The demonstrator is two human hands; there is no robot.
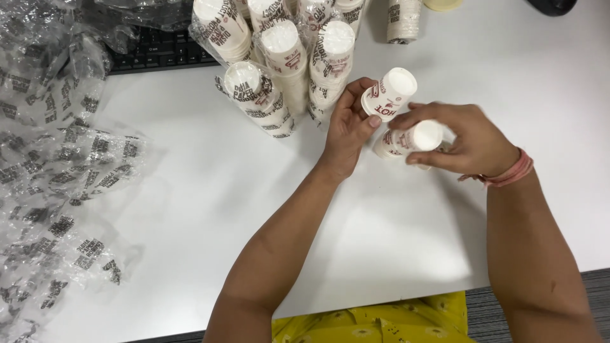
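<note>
Left hand [348,130] holds a small white printed paper cup [389,94] by its rim; right hand [459,140] wraps a short nested cup stack [410,140] above the white tabletop [381,241]; light, crushable, best held at the sidewalls

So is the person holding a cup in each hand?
Yes, the left hand holds one white paper cup, and the right hand holds another paper cup.

White desk [190,209] w/ soft glare, black keyboard [159,54] at back – grey floor [591,286] bottom rt
</note>
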